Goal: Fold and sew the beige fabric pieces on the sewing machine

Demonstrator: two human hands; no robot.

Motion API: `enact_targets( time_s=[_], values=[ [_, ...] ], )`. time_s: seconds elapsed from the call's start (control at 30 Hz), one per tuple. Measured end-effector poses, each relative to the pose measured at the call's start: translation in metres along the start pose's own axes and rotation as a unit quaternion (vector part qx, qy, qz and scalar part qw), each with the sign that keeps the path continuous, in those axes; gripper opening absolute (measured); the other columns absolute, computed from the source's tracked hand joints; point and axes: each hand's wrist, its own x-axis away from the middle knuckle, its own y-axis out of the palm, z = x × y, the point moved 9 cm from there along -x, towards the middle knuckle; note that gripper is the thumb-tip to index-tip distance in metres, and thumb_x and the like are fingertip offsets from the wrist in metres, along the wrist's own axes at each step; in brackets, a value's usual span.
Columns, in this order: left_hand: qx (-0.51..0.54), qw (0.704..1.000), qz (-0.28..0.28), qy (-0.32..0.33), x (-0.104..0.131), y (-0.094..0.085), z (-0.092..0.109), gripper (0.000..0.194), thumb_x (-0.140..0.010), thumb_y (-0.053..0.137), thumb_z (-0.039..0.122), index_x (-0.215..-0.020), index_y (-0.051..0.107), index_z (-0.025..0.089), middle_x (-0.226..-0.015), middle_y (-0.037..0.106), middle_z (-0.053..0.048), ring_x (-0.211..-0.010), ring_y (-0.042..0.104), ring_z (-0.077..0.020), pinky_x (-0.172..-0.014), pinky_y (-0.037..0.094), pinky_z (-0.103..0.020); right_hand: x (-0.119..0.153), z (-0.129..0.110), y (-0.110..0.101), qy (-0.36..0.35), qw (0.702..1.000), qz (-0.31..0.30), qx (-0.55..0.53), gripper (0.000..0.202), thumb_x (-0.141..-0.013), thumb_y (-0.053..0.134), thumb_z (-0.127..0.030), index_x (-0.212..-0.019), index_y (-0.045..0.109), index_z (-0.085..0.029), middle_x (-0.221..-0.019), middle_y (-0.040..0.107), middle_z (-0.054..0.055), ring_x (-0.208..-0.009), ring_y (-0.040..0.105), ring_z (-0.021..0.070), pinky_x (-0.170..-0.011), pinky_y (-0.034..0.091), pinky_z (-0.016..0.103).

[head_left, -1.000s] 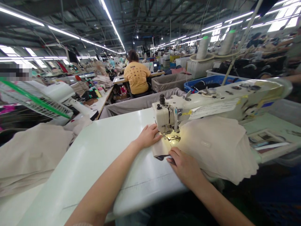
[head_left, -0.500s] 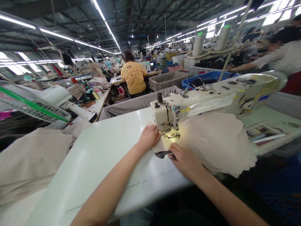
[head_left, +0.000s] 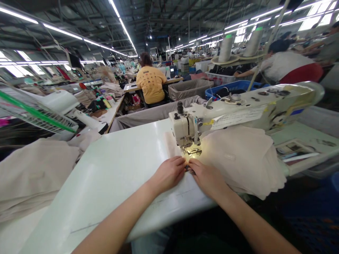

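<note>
A sewing machine (head_left: pixel 185 128) stands over the pale table, its lamp lighting the presser foot (head_left: pixel 194 151). A small beige fabric piece (head_left: pixel 170 143) reaches back past the left of the needle area. Just in front of the foot, my left hand (head_left: pixel 171 171) is closed, its fingertips pinching the near end of this fabric. My right hand (head_left: pixel 206 173) pinches there too, its fingertips almost meeting the left ones. Something small and dark shows between the fingers, too hidden to name. Right of the foot lies a stack of beige fabric panels (head_left: pixel 238 155).
More beige fabric panels (head_left: pixel 34 173) are piled at the left. A white fan with a green-edged guard (head_left: pixel 37 113) stands beyond them. Behind the table are a grey cloth-lined bin (head_left: pixel 148 114) and a blue crate (head_left: pixel 225 88). Co-workers sit ahead and at the right.
My left hand has come back from beside the needle towards me, meeting my right hand. The fabric now extends further behind the foot. The dark item in front is mostly covered.
</note>
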Motion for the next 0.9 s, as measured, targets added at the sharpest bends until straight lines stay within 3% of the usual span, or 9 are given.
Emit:
enact_targets(
  time_s=[0.4,0.73,0.9],
  values=[
    [0.002,1.000,0.027,-0.004,-0.019,-0.009,-0.033,0.032,-0.103,0.037,0.020,-0.098,0.068,0.015,-0.108,0.069,-0.012,-0.110,0.065,-0.0231,-0.100,0.054,-0.038,-0.021,0.006,-0.002,0.019,0.999,-0.014,-0.038,0.030,-0.100,0.046,-0.020,-0.121,0.067,-0.021,-0.131,0.067,0.007,-0.101,0.071,0.0232,-0.083,0.050,0.030],
    [-0.011,0.997,0.075,-0.005,-0.012,-0.006,-0.035,0.030,-0.099,0.042,0.018,-0.120,0.063,0.016,-0.120,0.066,-0.014,-0.116,0.063,-0.0245,-0.102,0.055,-0.041,-0.009,0.003,-0.003,0.025,0.999,-0.023,-0.042,0.032,-0.101,0.045,-0.022,-0.126,0.066,-0.022,-0.135,0.064,0.008,-0.102,0.071,0.0243,-0.084,0.052,0.032],
    [-0.010,0.997,0.072,-0.001,-0.012,-0.009,-0.032,0.029,-0.100,0.040,0.019,-0.115,0.065,0.015,-0.118,0.068,-0.014,-0.115,0.064,-0.0244,-0.101,0.055,-0.040,-0.011,0.004,-0.001,0.025,0.999,-0.017,-0.040,0.032,-0.101,0.046,-0.022,-0.127,0.066,-0.023,-0.133,0.066,0.007,-0.103,0.071,0.0236,-0.086,0.052,0.032]
  ],
)
